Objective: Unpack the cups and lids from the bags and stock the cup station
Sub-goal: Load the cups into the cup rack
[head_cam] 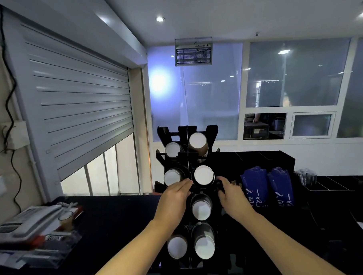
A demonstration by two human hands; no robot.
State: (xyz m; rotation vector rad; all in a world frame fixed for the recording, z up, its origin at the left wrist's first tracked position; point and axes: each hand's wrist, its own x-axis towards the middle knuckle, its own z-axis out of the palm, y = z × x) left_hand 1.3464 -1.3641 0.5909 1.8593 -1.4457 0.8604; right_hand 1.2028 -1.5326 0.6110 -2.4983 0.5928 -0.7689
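A black tiered cup rack (187, 130) stands on the dark counter straight ahead, holding several stacks of paper cups with their white bottoms facing me. The cup stack (203, 175) in the right column's second tier sits between my two hands. My left hand (176, 194) rests against the rack's central divider just left of that stack, fingers extended. My right hand (231, 194) is at the rack's right edge, fingers curled round the black frame beside the stack. Lower stacks (201, 209) show between my forearms.
Blue cup sleeves (255, 186) stand in a black organiser to the right, with a divided tray (332, 184) beyond. A telephone (28, 221), a small glass (65, 219) and papers lie at the counter's left. A half-raised roller shutter (81, 112) is behind.
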